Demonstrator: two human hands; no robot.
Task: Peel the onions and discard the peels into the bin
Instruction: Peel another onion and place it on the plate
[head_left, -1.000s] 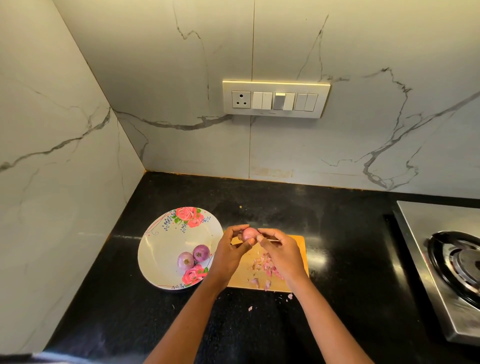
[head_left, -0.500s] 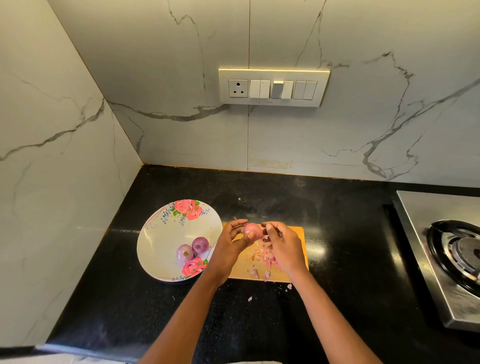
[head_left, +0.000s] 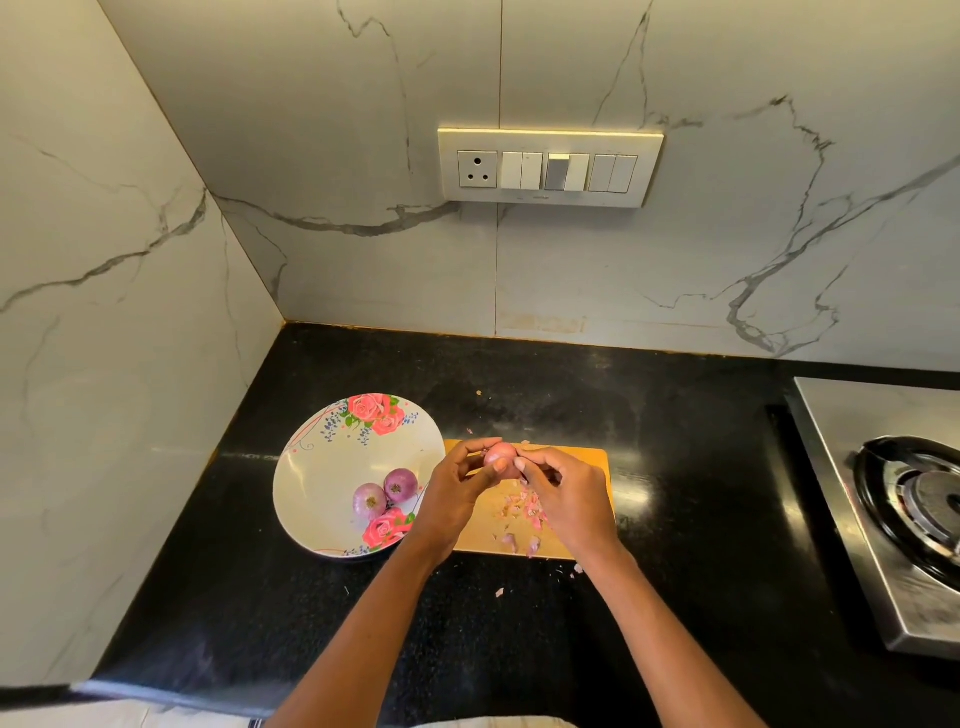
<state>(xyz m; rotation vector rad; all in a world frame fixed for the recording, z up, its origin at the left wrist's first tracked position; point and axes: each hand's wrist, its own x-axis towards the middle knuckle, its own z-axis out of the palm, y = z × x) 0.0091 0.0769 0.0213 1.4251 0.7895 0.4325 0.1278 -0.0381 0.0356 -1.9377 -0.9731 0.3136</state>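
Observation:
A small pink onion (head_left: 497, 455) is held above the wooden cutting board (head_left: 592, 460). My left hand (head_left: 457, 491) grips it from the left. My right hand (head_left: 569, 493) pinches at its right side with the fingertips. Pink peel scraps (head_left: 524, 506) lie on the board under my hands. Two purple onions (head_left: 385, 493) rest in the white floral plate (head_left: 322, 467) just left of the board. No bin is in view.
The black counter (head_left: 675, 415) meets marble walls at the back and left. A steel gas stove (head_left: 904, 499) stands at the right edge. A switch panel (head_left: 549, 167) is on the back wall. A few peel bits (head_left: 500, 592) lie on the counter in front of the board.
My hands stay together on the onion, with the fingers shifting slightly. The camera has tilted, so the scene sits a little higher in view.

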